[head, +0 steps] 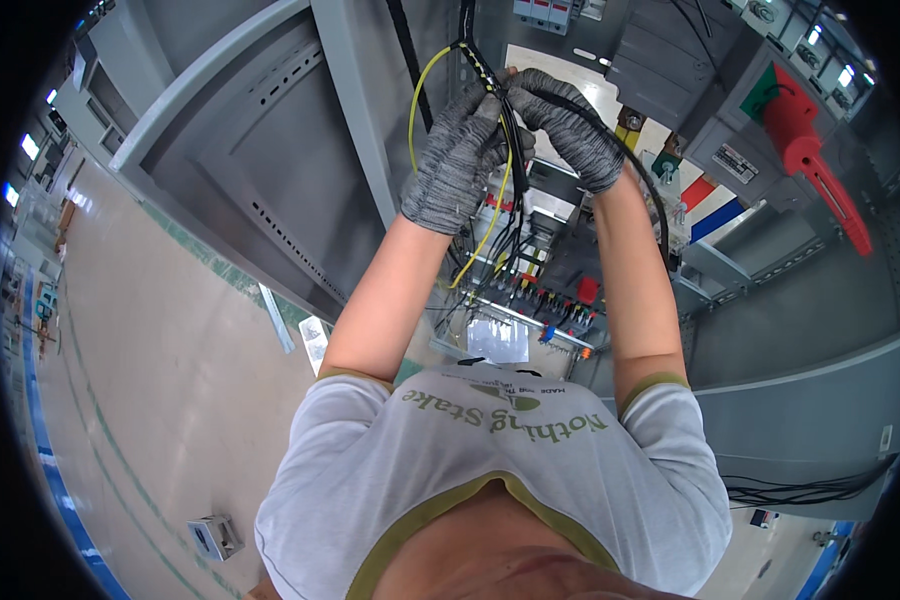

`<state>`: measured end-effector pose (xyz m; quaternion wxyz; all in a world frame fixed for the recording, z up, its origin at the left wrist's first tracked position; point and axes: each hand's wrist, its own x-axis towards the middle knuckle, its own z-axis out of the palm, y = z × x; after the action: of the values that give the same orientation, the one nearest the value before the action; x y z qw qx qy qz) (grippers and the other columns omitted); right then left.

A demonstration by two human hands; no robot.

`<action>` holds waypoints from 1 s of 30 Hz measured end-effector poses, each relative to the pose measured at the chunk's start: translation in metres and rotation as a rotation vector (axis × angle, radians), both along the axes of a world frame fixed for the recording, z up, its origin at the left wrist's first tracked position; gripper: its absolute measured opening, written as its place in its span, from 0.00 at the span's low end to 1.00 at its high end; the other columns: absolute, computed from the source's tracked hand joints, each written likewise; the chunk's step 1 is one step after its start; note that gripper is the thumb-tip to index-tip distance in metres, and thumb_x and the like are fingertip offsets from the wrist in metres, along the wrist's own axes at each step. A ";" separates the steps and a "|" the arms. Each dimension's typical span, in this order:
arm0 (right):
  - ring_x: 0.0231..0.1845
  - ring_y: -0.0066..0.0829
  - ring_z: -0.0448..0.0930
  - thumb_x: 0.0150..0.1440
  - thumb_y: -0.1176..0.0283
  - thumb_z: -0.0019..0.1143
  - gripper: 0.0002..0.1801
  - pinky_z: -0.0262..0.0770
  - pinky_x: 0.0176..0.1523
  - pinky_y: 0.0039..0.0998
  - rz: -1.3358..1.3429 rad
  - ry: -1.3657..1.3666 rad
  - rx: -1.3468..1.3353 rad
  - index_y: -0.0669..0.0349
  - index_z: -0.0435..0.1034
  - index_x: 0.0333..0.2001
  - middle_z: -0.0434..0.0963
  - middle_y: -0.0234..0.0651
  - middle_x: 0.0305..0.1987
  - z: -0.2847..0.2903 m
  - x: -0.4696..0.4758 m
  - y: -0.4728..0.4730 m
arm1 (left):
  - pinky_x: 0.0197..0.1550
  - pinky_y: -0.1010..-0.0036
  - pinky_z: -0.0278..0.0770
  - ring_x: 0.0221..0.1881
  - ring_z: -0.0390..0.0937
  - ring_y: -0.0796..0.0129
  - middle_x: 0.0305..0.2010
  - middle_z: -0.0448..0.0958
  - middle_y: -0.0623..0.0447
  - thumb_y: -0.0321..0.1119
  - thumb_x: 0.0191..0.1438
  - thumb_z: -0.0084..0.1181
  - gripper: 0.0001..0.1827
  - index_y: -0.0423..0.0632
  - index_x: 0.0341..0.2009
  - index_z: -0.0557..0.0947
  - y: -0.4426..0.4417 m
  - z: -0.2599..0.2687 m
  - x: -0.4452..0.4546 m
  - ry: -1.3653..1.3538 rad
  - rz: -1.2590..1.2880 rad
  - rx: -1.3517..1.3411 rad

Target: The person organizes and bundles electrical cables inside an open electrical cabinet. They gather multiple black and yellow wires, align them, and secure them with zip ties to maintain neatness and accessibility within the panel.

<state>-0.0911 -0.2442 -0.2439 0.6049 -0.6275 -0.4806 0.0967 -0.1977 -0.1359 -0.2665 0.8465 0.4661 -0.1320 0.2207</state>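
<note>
A bundle of black wires [521, 165] hangs in front of me inside a grey metal electrical cabinet. My left hand [450, 154], in a grey knit glove, is closed around the bundle. Opposite it, my gloved right hand [570, 124] pinches at the same bundle near its upper part, fingertips close to the left thumb. A black flexible cable or wrap [649, 180] runs from the right fingers over that hand and down along the forearm. One yellow wire [414, 97] bows out left of the bundle. The exact fingertip contact is partly hidden.
The open cabinet door [255, 150] stands at left. A red switch handle [810, 146] juts out at right, near coloured busbars [709, 214]. Terminal blocks [562, 304] and loose wire ends lie below the hands. White fuse holders [544, 11] sit above.
</note>
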 end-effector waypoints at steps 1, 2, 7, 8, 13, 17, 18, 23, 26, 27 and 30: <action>0.31 0.21 0.73 0.56 0.65 0.50 0.13 0.70 0.36 0.24 0.044 0.039 -0.017 0.65 0.72 0.37 0.76 0.33 0.30 0.000 0.004 -0.002 | 0.42 0.71 0.76 0.39 0.75 0.65 0.41 0.74 0.51 0.38 0.58 0.50 0.24 0.42 0.57 0.67 0.002 -0.001 0.003 -0.009 -0.027 -0.004; 0.27 0.21 0.73 0.56 0.67 0.52 0.11 0.69 0.33 0.23 0.249 0.302 -0.109 0.64 0.71 0.37 0.75 0.31 0.27 0.003 0.013 -0.003 | 0.43 0.70 0.76 0.38 0.76 0.65 0.40 0.75 0.50 0.38 0.58 0.50 0.24 0.41 0.57 0.67 0.006 -0.005 0.006 -0.017 -0.053 -0.008; 0.19 0.19 0.68 0.54 0.72 0.52 0.07 0.69 0.25 0.19 0.485 1.179 0.217 0.61 0.68 0.37 0.69 0.26 0.22 -0.048 0.023 0.016 | 0.39 0.70 0.77 0.35 0.76 0.64 0.39 0.75 0.49 0.36 0.58 0.49 0.22 0.41 0.56 0.69 0.009 -0.001 0.002 -0.012 -0.135 -0.003; 0.19 0.19 0.68 0.54 0.73 0.52 0.08 0.70 0.25 0.20 0.342 1.130 0.207 0.61 0.68 0.38 0.69 0.26 0.22 -0.050 0.021 0.020 | 0.36 0.74 0.75 0.32 0.75 0.68 0.37 0.76 0.51 0.37 0.58 0.50 0.19 0.43 0.53 0.72 0.007 0.001 0.008 0.001 -0.134 -0.089; 0.32 0.25 0.78 0.61 0.57 0.43 0.19 0.74 0.35 0.25 0.207 0.659 -0.100 0.62 0.70 0.40 0.77 0.35 0.34 -0.051 -0.019 -0.006 | 0.37 0.79 0.72 0.32 0.73 0.75 0.32 0.78 0.55 0.38 0.56 0.54 0.15 0.44 0.45 0.78 0.031 0.008 0.004 0.195 0.268 0.559; 0.28 0.23 0.74 0.60 0.55 0.44 0.20 0.72 0.34 0.23 0.278 0.493 0.140 0.63 0.70 0.38 0.73 0.31 0.27 -0.022 -0.033 -0.009 | 0.35 0.71 0.73 0.30 0.76 0.66 0.29 0.78 0.49 0.41 0.54 0.53 0.15 0.44 0.40 0.80 0.038 -0.001 0.006 0.122 0.577 0.823; 0.26 0.21 0.73 0.60 0.56 0.45 0.19 0.70 0.32 0.22 0.262 0.517 0.108 0.63 0.70 0.37 0.72 0.30 0.26 -0.022 -0.023 -0.006 | 0.33 0.68 0.73 0.29 0.77 0.62 0.28 0.78 0.47 0.43 0.54 0.53 0.15 0.45 0.39 0.80 0.037 -0.001 0.006 0.054 0.653 0.899; 0.19 0.13 0.62 0.60 0.59 0.45 0.15 0.57 0.22 0.16 0.017 0.334 -0.093 0.60 0.68 0.35 0.67 0.25 0.21 -0.008 -0.024 -0.001 | 0.40 0.68 0.73 0.35 0.77 0.56 0.33 0.79 0.44 0.41 0.56 0.50 0.15 0.45 0.42 0.79 0.032 0.014 -0.016 0.215 0.882 1.336; 0.17 0.13 0.61 0.61 0.60 0.43 0.15 0.56 0.20 0.16 0.018 0.232 -0.068 0.61 0.68 0.36 0.66 0.25 0.20 -0.012 -0.024 0.003 | 0.38 0.63 0.73 0.35 0.77 0.51 0.32 0.78 0.42 0.45 0.57 0.47 0.17 0.46 0.41 0.79 0.030 0.015 -0.020 0.269 0.922 1.379; 0.17 0.13 0.61 0.61 0.60 0.43 0.15 0.56 0.20 0.16 0.020 0.198 -0.072 0.61 0.68 0.36 0.66 0.25 0.20 -0.010 -0.025 0.002 | 0.38 0.64 0.73 0.35 0.77 0.51 0.32 0.78 0.42 0.44 0.57 0.47 0.17 0.46 0.41 0.79 0.029 0.018 -0.021 0.300 0.921 1.389; 0.17 0.13 0.62 0.62 0.61 0.43 0.14 0.56 0.20 0.15 0.022 0.194 -0.046 0.61 0.67 0.38 0.68 0.26 0.21 -0.010 -0.025 -0.001 | 0.38 0.64 0.73 0.34 0.77 0.52 0.32 0.78 0.42 0.43 0.57 0.48 0.16 0.44 0.41 0.79 0.023 0.021 -0.022 0.315 0.927 1.373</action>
<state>-0.1166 -0.2452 -0.2541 0.6328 -0.6238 -0.4242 0.1745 -0.2200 -0.1127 -0.2451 0.2075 0.9097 0.0874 0.3489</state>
